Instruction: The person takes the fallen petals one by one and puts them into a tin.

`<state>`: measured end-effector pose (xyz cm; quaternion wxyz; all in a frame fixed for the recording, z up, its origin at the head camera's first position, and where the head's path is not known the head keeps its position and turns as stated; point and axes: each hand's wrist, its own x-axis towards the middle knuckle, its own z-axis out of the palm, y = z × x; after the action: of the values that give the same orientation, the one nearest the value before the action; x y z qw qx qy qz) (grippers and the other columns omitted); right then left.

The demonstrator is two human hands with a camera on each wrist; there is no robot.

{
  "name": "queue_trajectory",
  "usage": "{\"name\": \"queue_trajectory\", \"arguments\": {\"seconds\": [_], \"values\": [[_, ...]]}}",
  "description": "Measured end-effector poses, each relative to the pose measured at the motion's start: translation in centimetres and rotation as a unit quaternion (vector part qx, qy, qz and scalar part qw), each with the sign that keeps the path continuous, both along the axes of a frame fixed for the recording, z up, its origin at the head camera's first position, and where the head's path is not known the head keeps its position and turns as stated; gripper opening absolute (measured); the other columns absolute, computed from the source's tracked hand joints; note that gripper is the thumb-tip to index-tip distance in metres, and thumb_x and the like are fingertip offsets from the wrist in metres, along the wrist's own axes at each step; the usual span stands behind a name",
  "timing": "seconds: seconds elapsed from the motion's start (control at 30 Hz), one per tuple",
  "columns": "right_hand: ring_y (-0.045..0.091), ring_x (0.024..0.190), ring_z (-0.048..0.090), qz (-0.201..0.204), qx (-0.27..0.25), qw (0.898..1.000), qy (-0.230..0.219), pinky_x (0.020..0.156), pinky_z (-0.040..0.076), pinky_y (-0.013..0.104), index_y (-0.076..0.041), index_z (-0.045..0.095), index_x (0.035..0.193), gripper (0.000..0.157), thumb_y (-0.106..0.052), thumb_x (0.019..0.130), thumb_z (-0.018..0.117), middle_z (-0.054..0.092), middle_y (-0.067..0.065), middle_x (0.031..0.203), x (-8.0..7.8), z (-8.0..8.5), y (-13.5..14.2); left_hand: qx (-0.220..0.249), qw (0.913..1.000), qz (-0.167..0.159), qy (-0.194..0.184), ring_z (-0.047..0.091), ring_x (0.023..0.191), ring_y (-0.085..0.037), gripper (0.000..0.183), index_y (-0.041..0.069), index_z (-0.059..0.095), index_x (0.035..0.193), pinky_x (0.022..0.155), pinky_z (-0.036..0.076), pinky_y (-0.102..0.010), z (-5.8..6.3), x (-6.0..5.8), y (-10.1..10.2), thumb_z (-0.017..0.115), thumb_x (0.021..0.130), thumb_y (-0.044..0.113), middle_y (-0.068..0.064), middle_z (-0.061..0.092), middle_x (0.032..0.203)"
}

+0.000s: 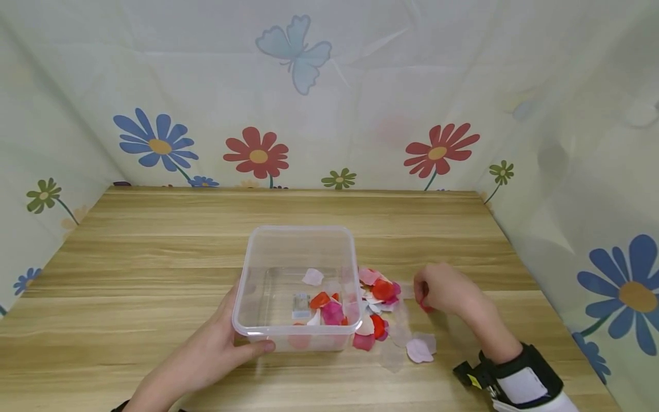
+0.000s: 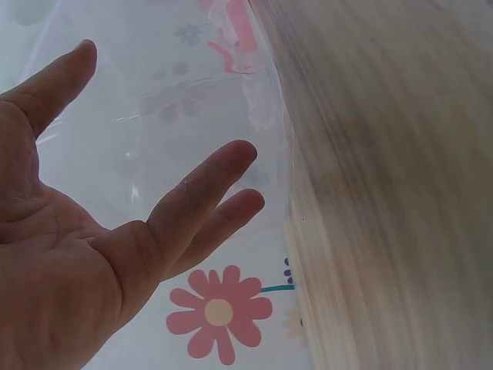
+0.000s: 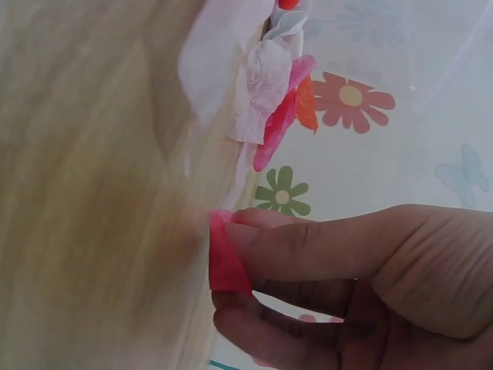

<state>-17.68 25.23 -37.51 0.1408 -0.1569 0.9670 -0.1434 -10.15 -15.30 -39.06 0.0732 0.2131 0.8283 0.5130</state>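
Observation:
A clear plastic box (image 1: 296, 329) stands mid-table with several red, pink and white petals (image 1: 332, 312) inside. At its left side my left hand (image 1: 213, 349) rests against it, thumb on the front wall; in the left wrist view the fingers (image 2: 202, 185) are spread and fairly straight. To the right of the box, my right hand (image 1: 448, 289) pinches a pinkish-red petal (image 3: 227, 254) between thumb and fingers, low over the tabletop. Between box and right hand lies a loose pile of coloured petals (image 1: 382, 290).
Pale petals (image 1: 420, 350) lie on the wooden table (image 1: 170, 246) in front of the pile, with translucent ones (image 1: 392, 356) beside them. A flower-printed cloth (image 1: 360, 74) hangs behind and along both sides. A strapped wrist device (image 1: 520, 377) sits on the right forearm.

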Motion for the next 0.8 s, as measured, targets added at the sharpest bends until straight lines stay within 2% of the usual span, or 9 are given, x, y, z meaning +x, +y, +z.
{"name": "queue_trajectory", "arguments": {"seconds": [0.17,0.3,0.47,0.63,0.8], "values": [[0.013,0.059,0.048,0.000,-0.030,0.999,0.026,0.051,0.038,0.023,-0.013,0.061,0.066,0.027,0.012,0.077,0.062,0.052,-0.004,0.063,0.0,0.6,-0.1,-0.009,0.9999,0.003,0.008,0.051,0.120,-0.027,0.115,0.038,0.000,0.157,0.097,0.043,-0.032,0.0,0.1,0.0,0.085,0.079,0.024,0.009,0.024,0.151],[0.015,0.062,0.048,-0.013,-0.039,0.998,0.049,0.053,0.040,0.024,-0.013,0.061,0.067,0.027,0.010,0.080,0.065,0.052,-0.003,0.064,0.0,1.0,-0.3,-0.018,0.9996,0.005,0.019,0.051,0.120,-0.027,0.115,0.037,0.000,0.157,0.098,0.042,-0.034,0.0,0.1,-0.1,0.084,0.080,0.027,0.008,0.025,0.151],[0.015,0.066,0.051,-0.018,-0.061,0.993,0.103,0.057,0.044,0.023,-0.013,0.065,0.071,0.025,0.009,0.081,0.070,0.054,-0.005,0.067,0.2,1.5,-0.9,-0.010,0.9999,-0.001,0.010,0.051,0.120,-0.028,0.115,0.037,-0.001,0.157,0.096,0.043,-0.033,-0.1,0.0,-0.1,0.084,0.080,0.022,0.008,0.022,0.152],[0.013,0.067,0.057,-0.016,-0.101,0.979,0.176,0.062,0.049,0.020,-0.013,0.070,0.075,0.021,0.007,0.079,0.077,0.060,-0.008,0.071,0.9,2.2,-1.8,-0.005,1.0000,-0.003,-0.001,0.051,0.118,-0.029,0.115,0.037,0.000,0.157,0.095,0.044,-0.031,-0.1,0.0,0.0,0.084,0.080,0.020,0.007,0.022,0.151],[0.010,0.069,0.063,0.002,-0.159,0.954,0.253,0.066,0.053,0.020,-0.012,0.073,0.081,0.021,0.006,0.075,0.082,0.065,-0.009,0.078,1.8,3.3,-3.0,0.011,0.9998,-0.006,-0.016,0.052,0.118,-0.030,0.114,0.037,0.002,0.157,0.092,0.046,-0.028,-0.2,0.0,0.0,0.084,0.080,0.016,0.004,0.025,0.149]]}}
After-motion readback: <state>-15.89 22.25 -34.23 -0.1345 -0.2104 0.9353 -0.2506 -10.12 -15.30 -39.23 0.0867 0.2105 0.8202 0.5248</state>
